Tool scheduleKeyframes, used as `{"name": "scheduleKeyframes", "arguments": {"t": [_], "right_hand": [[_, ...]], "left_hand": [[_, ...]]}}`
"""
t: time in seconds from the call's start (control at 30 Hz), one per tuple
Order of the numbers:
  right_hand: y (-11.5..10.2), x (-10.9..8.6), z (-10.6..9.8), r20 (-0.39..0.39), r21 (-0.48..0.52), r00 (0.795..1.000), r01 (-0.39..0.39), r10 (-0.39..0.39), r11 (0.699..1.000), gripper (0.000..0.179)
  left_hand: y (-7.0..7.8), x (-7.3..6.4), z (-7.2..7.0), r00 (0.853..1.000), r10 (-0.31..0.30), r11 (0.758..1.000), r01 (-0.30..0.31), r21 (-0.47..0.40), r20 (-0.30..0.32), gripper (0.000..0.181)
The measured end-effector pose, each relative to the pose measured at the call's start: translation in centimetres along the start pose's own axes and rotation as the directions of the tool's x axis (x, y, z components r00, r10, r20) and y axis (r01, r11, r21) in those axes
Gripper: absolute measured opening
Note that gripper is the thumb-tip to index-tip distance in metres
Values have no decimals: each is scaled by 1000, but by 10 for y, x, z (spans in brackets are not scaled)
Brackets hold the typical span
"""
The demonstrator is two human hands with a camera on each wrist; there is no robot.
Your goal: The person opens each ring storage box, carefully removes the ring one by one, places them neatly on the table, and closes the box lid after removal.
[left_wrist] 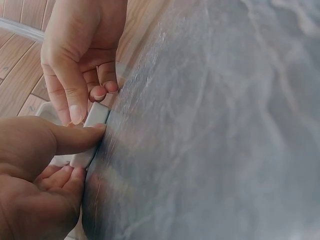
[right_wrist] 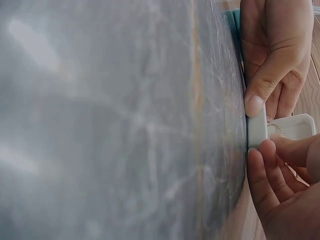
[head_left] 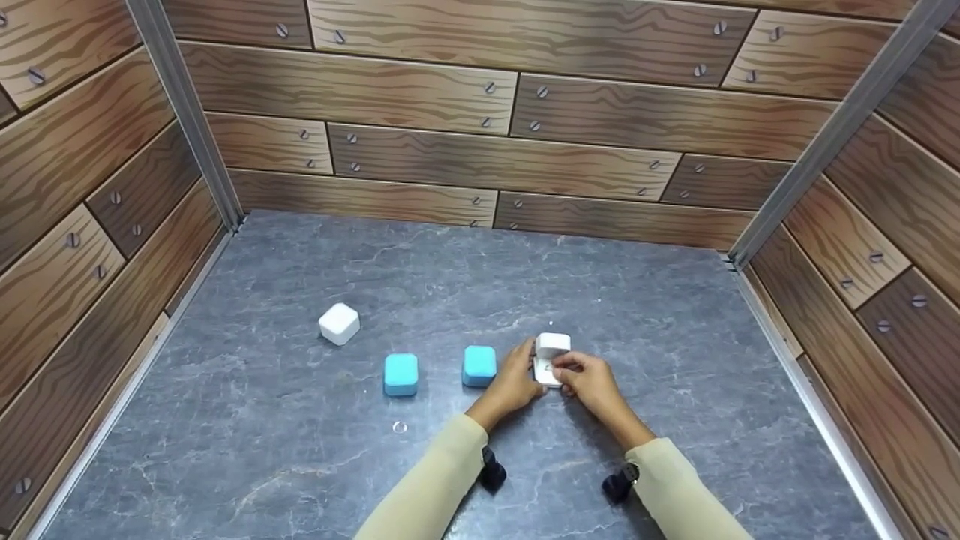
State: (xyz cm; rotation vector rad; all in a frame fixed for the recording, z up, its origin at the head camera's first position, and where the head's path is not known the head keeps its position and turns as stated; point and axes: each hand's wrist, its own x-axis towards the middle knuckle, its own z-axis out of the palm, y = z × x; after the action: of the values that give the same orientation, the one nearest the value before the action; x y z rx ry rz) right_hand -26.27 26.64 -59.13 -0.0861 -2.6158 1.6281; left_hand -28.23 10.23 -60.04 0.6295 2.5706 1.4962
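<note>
– what is being held?
– a small open white box (head_left: 545, 379) is being held on the table (head_left: 300, 480), its lid (head_left: 553, 343) standing up at the back.
– by which hand?
– by the left hand (head_left: 512, 379). the base is being pinched at its left side, the thumb being pressed along the front and the fingertips being set against the left end.
– and what is being done with the right hand (head_left: 596, 382)?
– a thin gold ring (right_wrist: 276, 128) is being pinched between thumb and forefinger; the other fingers are being curled, their tips being placed close to the right end of the box.
– where is the ring being held?
– within the open box; part of it is being hidden by the fingertips, so how deep it is sitting cannot be told.
– what else is being seen?
– a near blue box (head_left: 479, 366) is standing just beside the left hand, and a far blue box (head_left: 401, 375) is standing further left. behind that, a closed white box (head_left: 340, 324) is being seen, and in front, a pale ring (head_left: 400, 427) is lying.
– and round about?
– beige sleeves (head_left: 435, 480) are being worn, and the table is being enclosed by plank-patterned walls (head_left: 420, 90).
</note>
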Motion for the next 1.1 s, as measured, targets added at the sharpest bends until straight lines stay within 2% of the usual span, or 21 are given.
{"name": "scheduleKeyframes", "arguments": {"t": [0.1, 0.43, 0.73, 0.97, 1.1], "right_hand": [[0, 1, 0, 4, -9, 1000, 8, -8, 1000, 10], [-1, 1, 1, -27, -13, 999, -31, 31, 999, 6], [-2, 3, 0, -49, 68, 996, -77, 80, 995, 8], [0, 3, 0, -50, 148, 992, -104, 112, 984, 10], [1, 3, 0, -47, 180, 993, -101, 111, 979, 12]], "left_hand": [[1, 0, 0, 1000, -17, 1000, 17, 0, 5, 88], [-2, 0, 2, 1000, -1, 1000, 1, 9, -15, 87], [-1, 1, 1, 999, 28, 1000, -29, -12, -28, 85], [0, 1, 0, 1000, 5, 1000, -5, -23, 5, 82], [0, 1, 0, 1000, 11, 999, -11, -32, 1, 82]]}}
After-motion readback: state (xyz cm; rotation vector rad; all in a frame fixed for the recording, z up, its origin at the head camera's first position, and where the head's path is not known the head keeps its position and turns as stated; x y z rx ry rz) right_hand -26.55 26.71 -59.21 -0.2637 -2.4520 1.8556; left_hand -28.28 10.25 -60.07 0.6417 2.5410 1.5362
